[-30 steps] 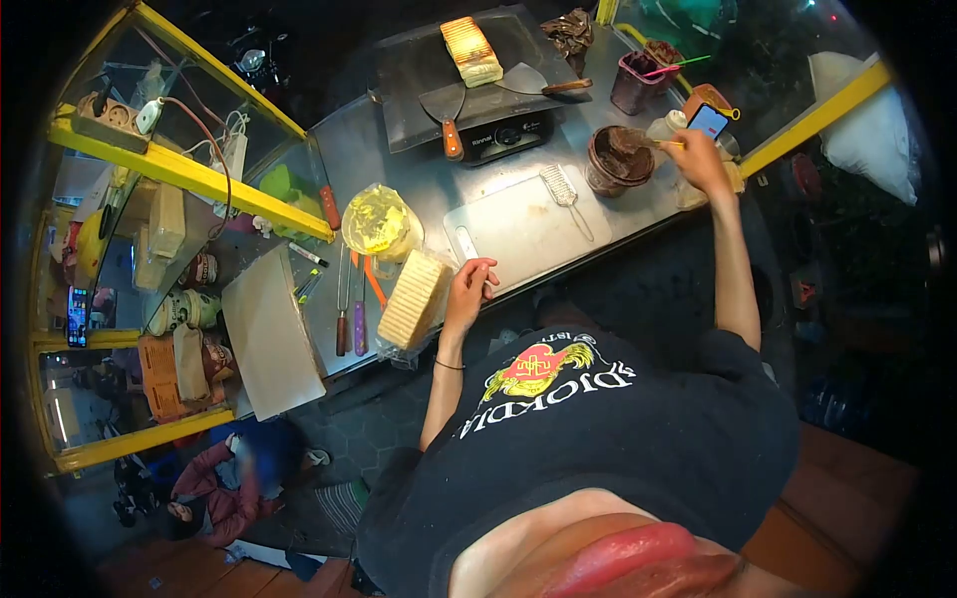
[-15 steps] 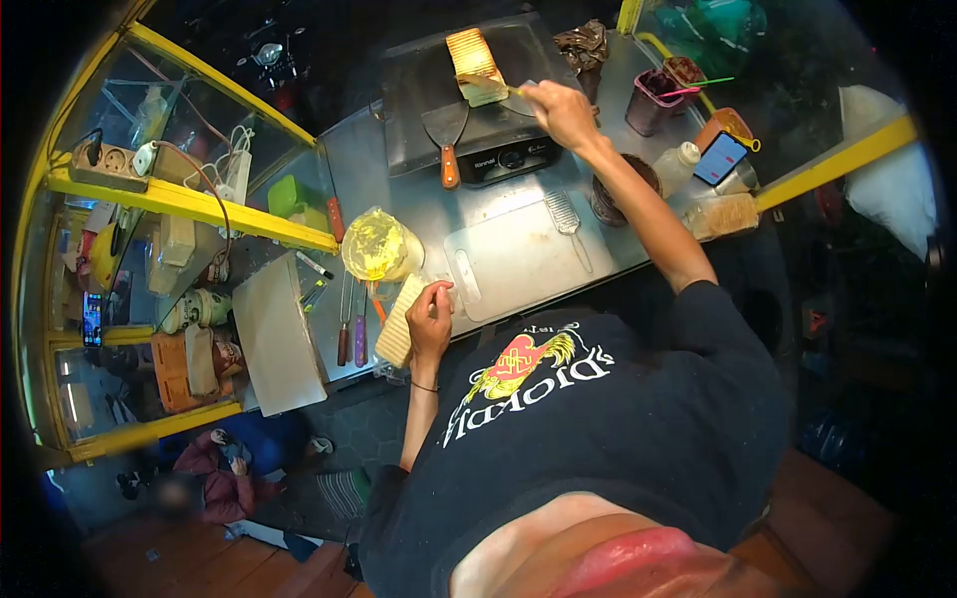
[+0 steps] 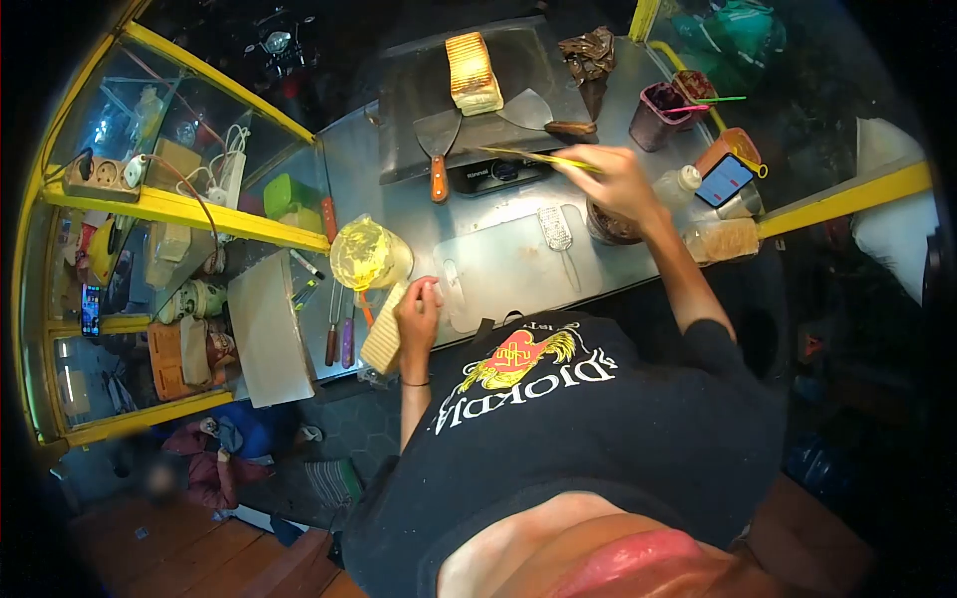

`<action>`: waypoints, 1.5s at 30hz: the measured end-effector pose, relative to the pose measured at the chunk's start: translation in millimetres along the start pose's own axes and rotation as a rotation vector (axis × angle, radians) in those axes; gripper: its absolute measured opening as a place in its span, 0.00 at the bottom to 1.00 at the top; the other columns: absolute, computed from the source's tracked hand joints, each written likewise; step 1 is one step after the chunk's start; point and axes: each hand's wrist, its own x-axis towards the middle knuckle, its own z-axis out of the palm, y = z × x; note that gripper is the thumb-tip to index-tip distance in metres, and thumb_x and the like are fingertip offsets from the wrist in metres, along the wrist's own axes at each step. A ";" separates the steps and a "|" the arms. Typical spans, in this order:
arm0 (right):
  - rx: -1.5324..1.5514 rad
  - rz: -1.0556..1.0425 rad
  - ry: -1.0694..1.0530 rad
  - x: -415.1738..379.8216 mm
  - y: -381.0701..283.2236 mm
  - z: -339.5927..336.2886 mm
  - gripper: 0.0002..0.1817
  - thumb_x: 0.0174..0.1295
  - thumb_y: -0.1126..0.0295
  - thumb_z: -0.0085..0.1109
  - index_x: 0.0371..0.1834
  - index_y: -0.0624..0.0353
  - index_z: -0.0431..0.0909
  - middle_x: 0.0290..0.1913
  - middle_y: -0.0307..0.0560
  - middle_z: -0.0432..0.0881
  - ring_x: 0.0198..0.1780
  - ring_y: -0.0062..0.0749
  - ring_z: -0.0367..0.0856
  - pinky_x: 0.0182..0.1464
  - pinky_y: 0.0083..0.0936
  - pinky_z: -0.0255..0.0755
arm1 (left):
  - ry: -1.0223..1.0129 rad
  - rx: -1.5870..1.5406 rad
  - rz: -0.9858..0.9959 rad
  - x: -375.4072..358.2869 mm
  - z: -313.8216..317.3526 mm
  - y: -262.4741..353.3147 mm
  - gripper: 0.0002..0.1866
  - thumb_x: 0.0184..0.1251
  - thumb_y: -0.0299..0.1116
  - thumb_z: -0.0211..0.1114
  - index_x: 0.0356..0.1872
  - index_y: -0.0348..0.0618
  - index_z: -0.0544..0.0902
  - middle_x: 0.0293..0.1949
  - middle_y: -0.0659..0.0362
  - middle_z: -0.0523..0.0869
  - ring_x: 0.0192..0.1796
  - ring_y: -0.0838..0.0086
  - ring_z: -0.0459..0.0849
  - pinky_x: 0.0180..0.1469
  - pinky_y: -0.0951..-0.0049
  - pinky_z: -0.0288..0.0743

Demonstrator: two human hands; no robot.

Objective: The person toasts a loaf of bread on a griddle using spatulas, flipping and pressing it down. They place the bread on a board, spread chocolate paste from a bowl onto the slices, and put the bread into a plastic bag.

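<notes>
My right hand (image 3: 620,182) is closed around the yellow handle of a long, thin-bladed knife (image 3: 543,156). Its blade points left across the front edge of a black griddle (image 3: 399,100). On that griddle stands a ridged, browned block of bread (image 3: 473,75), apart from the knife. Two scrapers rest beside the bread, the nearer one with an orange handle (image 3: 439,179). My left hand (image 3: 417,317) is curled against a pale ridged block of bread (image 3: 383,344) at the counter's front edge. Just above it sits a tub of yellow spread (image 3: 369,254).
A white cutting board (image 3: 498,289) carries a small grater (image 3: 555,229). Left of it are long-handled utensils (image 3: 347,339) and a flat grey panel (image 3: 274,334). Jam tubs (image 3: 656,118), a bottle and a phone (image 3: 726,179) stand at right. Another person (image 3: 204,463) sits at lower left.
My right hand has drawn the knife away from the bread on the griddle, toward me and to the right. My left hand stays by the pale bread. The view has shifted slightly.
</notes>
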 end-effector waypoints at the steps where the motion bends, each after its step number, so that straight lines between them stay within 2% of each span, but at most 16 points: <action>1: 0.020 0.147 -0.004 -10.2 -19.4 -22.7 0.07 0.63 0.70 0.64 0.38 0.62 0.83 0.27 0.47 0.83 0.28 0.29 0.82 0.32 0.27 0.72 | 0.040 0.128 0.062 -1.8 -9.7 -10.8 0.09 0.72 0.31 0.56 0.43 0.37 0.82 0.26 0.55 0.81 0.30 0.66 0.79 0.36 0.67 0.73; 3: -0.034 0.456 0.015 -42.4 -34.5 -59.2 0.06 0.63 0.70 0.64 0.35 0.62 0.81 0.25 0.40 0.81 0.27 0.18 0.76 0.30 0.21 0.69 | -0.018 0.361 0.063 -13.5 -30.8 -22.1 0.14 0.68 0.31 0.60 0.52 0.38 0.79 0.46 0.48 0.81 0.52 0.55 0.79 0.53 0.62 0.72; 4: 0.009 0.464 0.126 -63.0 -29.0 -67.8 0.06 0.64 0.70 0.63 0.34 0.62 0.80 0.24 0.34 0.77 0.27 0.14 0.72 0.30 0.18 0.67 | -0.006 0.356 0.045 -19.5 -34.5 -28.5 0.14 0.68 0.31 0.60 0.52 0.38 0.79 0.46 0.48 0.81 0.52 0.55 0.79 0.53 0.62 0.72; 8: 0.151 0.789 0.204 -117.0 -9.5 -74.7 0.11 0.66 0.66 0.62 0.30 0.61 0.77 0.20 0.33 0.73 0.22 0.11 0.66 0.24 0.15 0.58 | -0.158 0.799 0.186 -47.9 -41.1 -55.3 0.45 0.57 0.37 0.70 0.73 0.34 0.55 0.74 0.45 0.57 0.76 0.49 0.53 0.75 0.51 0.47; 12: -0.296 0.884 0.110 -131.5 33.5 -39.2 0.19 0.67 0.55 0.62 0.36 0.63 0.77 0.17 0.36 0.71 0.20 0.18 0.65 0.25 0.22 0.60 | -0.177 0.802 0.213 -45.0 -51.6 -58.9 0.45 0.56 0.35 0.69 0.73 0.34 0.56 0.75 0.46 0.55 0.76 0.49 0.52 0.75 0.50 0.48; 13: -0.126 1.030 0.146 -121.5 18.6 -32.4 0.23 0.67 0.52 0.61 0.46 0.65 0.77 0.16 0.37 0.69 0.20 0.20 0.65 0.26 0.25 0.61 | -0.155 0.822 0.235 -46.4 -55.6 -58.7 0.45 0.54 0.35 0.71 0.72 0.35 0.58 0.73 0.45 0.59 0.74 0.49 0.57 0.73 0.52 0.53; 17: -0.186 0.743 0.376 -105.0 16.9 -22.8 0.22 0.67 0.59 0.62 0.55 0.66 0.74 0.21 0.32 0.73 0.24 0.16 0.67 0.27 0.20 0.60 | 0.031 0.697 0.087 -55.9 -72.9 -69.1 0.47 0.49 0.39 0.77 0.71 0.38 0.62 0.60 0.48 0.73 0.62 0.53 0.70 0.63 0.57 0.63; 20: -0.058 0.468 0.462 -77.7 19.2 4.7 0.12 0.69 0.66 0.60 0.43 0.67 0.80 0.26 0.32 0.71 0.29 0.15 0.65 0.30 0.17 0.61 | -0.053 0.674 0.036 -52.9 -82.1 -90.1 0.47 0.49 0.40 0.77 0.70 0.41 0.64 0.60 0.49 0.74 0.59 0.54 0.72 0.58 0.59 0.66; 25: 0.186 0.745 -0.250 -58.9 -34.7 107.4 0.17 0.71 0.59 0.52 0.36 0.61 0.84 0.25 0.38 0.79 0.27 0.17 0.73 0.26 0.21 0.67 | -0.120 0.397 -0.007 -47.9 -106.4 -64.0 0.41 0.48 0.48 0.78 0.63 0.38 0.73 0.54 0.45 0.80 0.57 0.51 0.78 0.59 0.59 0.72; 27: 0.528 0.778 -0.520 -84.2 -45.9 166.2 0.20 0.73 0.53 0.50 0.48 0.59 0.80 0.33 0.37 0.82 0.30 0.19 0.78 0.30 0.21 0.75 | -0.164 0.311 -0.021 -48.6 -113.7 -51.2 0.43 0.47 0.49 0.79 0.63 0.38 0.72 0.55 0.45 0.79 0.58 0.51 0.78 0.59 0.59 0.72; 28: 0.757 0.907 -0.538 -88.2 -71.1 188.1 0.20 0.74 0.55 0.49 0.56 0.58 0.76 0.43 0.41 0.83 0.40 0.23 0.82 0.43 0.25 0.79 | -0.198 0.254 0.018 -44.2 -116.5 -46.5 0.44 0.46 0.49 0.79 0.64 0.39 0.72 0.55 0.46 0.79 0.58 0.52 0.78 0.60 0.59 0.72; 30: 1.504 1.118 -0.172 -104.3 -118.8 221.1 0.22 0.74 0.57 0.48 0.65 0.56 0.70 0.56 0.44 0.79 0.56 0.28 0.78 0.57 0.34 0.74 | -0.217 0.280 0.302 -31.8 -109.7 -26.6 0.43 0.45 0.47 0.79 0.62 0.37 0.72 0.50 0.48 0.80 0.53 0.53 0.79 0.55 0.58 0.73; 34: 1.553 1.018 0.404 -116.5 -138.6 244.0 0.23 0.74 0.60 0.49 0.68 0.57 0.67 0.63 0.45 0.75 0.65 0.30 0.71 0.65 0.36 0.66 | -0.220 0.112 0.494 -18.1 -73.6 -17.5 0.45 0.55 0.43 0.74 0.71 0.37 0.60 0.62 0.43 0.71 0.63 0.51 0.70 0.63 0.56 0.64; 38: 0.782 0.820 0.587 -99.6 -182.4 206.2 0.25 0.73 0.64 0.52 0.70 0.60 0.66 0.61 0.44 0.76 0.61 0.22 0.71 0.64 0.22 0.64 | -0.448 -0.212 0.499 -4.0 -21.6 -1.3 0.50 0.65 0.44 0.66 0.75 0.35 0.42 0.71 0.35 0.55 0.71 0.42 0.59 0.72 0.54 0.54; 43: 0.645 0.818 0.656 -94.9 -184.3 212.5 0.23 0.76 0.65 0.46 0.70 0.65 0.65 0.60 0.43 0.76 0.60 0.20 0.70 0.64 0.20 0.63 | -0.398 -0.484 0.589 22.4 30.0 -21.8 0.56 0.65 0.54 0.65 0.75 0.30 0.38 0.75 0.38 0.49 0.76 0.50 0.52 0.75 0.59 0.47; 45: 0.466 0.593 0.721 -94.8 -152.3 222.2 0.21 0.75 0.68 0.46 0.68 0.64 0.68 0.60 0.49 0.78 0.61 0.27 0.74 0.64 0.23 0.65 | -0.379 -0.607 0.580 24.2 27.4 0.1 0.58 0.63 0.64 0.60 0.76 0.32 0.38 0.76 0.40 0.48 0.78 0.52 0.48 0.77 0.60 0.41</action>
